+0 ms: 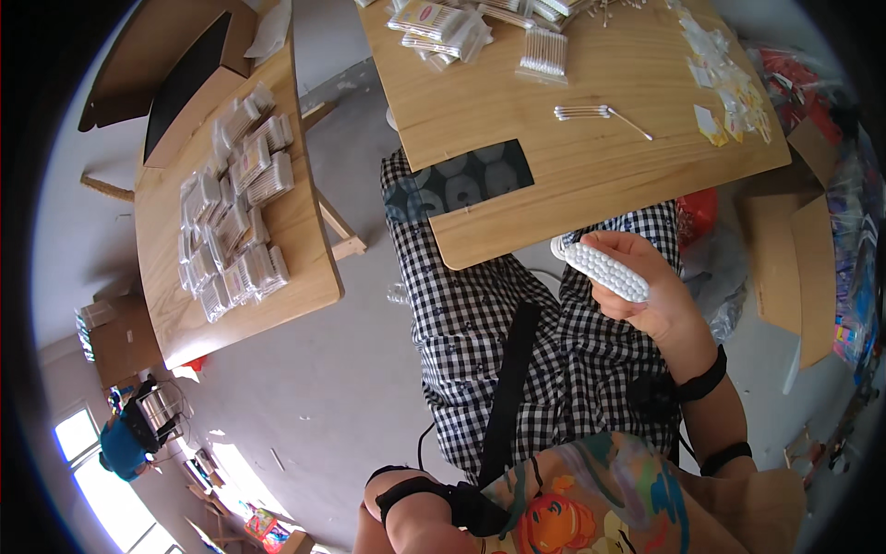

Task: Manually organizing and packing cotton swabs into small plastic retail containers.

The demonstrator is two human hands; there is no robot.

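Observation:
My right hand (pixel 637 284) is closed round a tight bundle of cotton swabs (pixel 604 270), just off the near edge of the table. The packed white tips face up. Only my left arm (pixel 415 513) shows at the lower edge; the hand itself is out of sight. Past the bundle, several loose cotton swabs (pixel 583 113) lie on the wooden table (pixel 600 194), one of them angled apart. Clear bags of cotton swabs (pixel 543 55) are heaped toward the table's far side.
Crumpled clear wrappers (pixel 729 83) lie at the table's right. A dark patterned patch (pixel 475 177) sits by its near left edge. On a second table (pixel 309 268) are many bagged swabs (pixel 231 198) and an open carton (pixel 198 83). Another carton (pixel 798 268) stands right; a person (pixel 125 448) is far left.

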